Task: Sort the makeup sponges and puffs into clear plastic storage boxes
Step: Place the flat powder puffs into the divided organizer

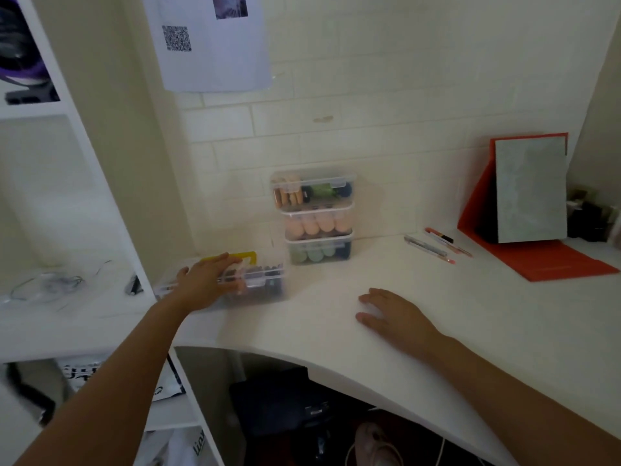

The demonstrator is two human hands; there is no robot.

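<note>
White desk surface point(336, 307) is carrying three clear plastic storage boxes point(316, 218) stacked against the tiled wall, each lidded and showing sorted contents: tan puffs beside green and dark pieces on top, peach sponges in the middle, green sponges at the bottom. A fourth clear box point(265, 280), with a yellow handle point(243, 255) and dark items inside, is sitting at the desk's left end, well apart from the stack. The left hand point(208, 280) is lying over this box's lid, fingers spread and curling on its top; whether they are gripping is unclear through motion blur. The right hand point(393, 314) is resting flat on the desk, fingers open and holding nothing. No loose sponges are showing, so the sorting is judged nearly finished. The next move probably calls for a firm grasp on the fourth box, then shifting it toward the stack. Pens point(437, 245) and an orange-framed mirror point(531, 190) are lying to the right.
</note>
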